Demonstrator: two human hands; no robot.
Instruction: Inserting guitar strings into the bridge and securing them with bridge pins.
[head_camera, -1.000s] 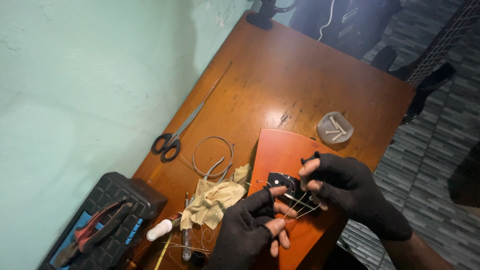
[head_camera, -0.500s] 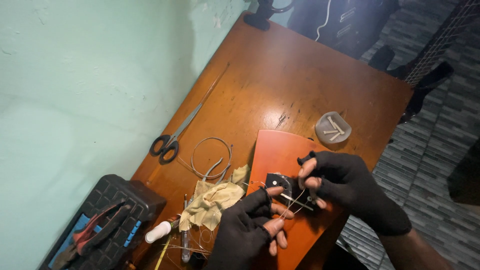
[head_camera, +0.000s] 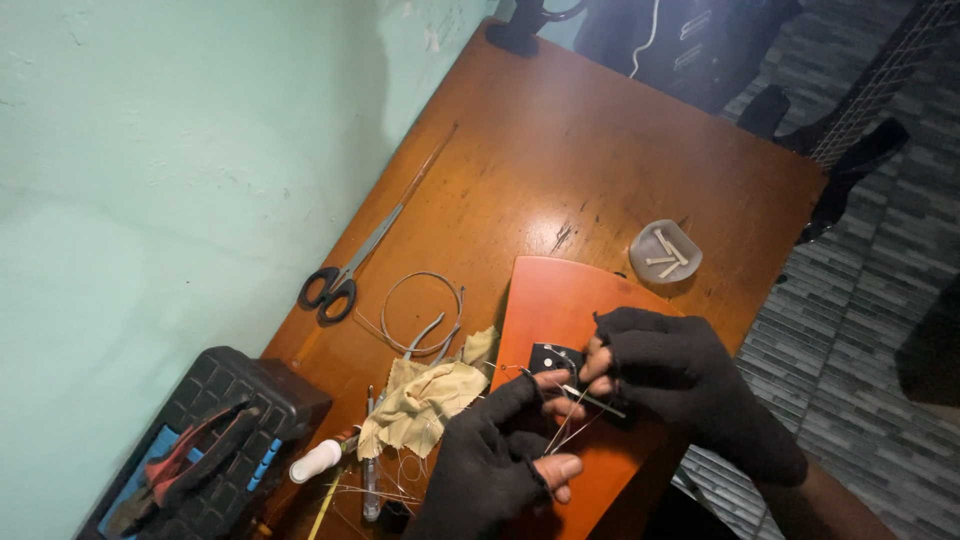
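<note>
Pale green wall runs along the left side of a brown wooden worktop (head_camera: 560, 150), with grey tiled floor to the right. At the near end of the worktop lies an orange-red instrument body (head_camera: 560, 300) bearing a small black bridge piece (head_camera: 553, 356).

Both hands wear dark fingerless gloves. The left hand (head_camera: 490, 465) lies over the near edge of the orange-red body, its fingers (head_camera: 552, 381) pinched around thin metal strings (head_camera: 560, 432) that fan out beneath it. The right hand (head_camera: 670, 375) rests just beside the bridge piece, its fingers (head_camera: 598, 362) clenched on the same strings and on a slender dark pin-like piece (head_camera: 598, 402); what exactly that piece is cannot be told.

Left of the body lies a crumpled yellow cloth (head_camera: 425, 398), touching a coil of wire (head_camera: 425, 312). Black-handled scissors (head_camera: 340, 285) lie near the wall. A black tool case (head_camera: 215, 430) sits at the near left corner, a small white cylinder (head_camera: 315, 461) just beside it. A grey round dish (head_camera: 665, 251) holding pale pegs stands beyond the body.
</note>
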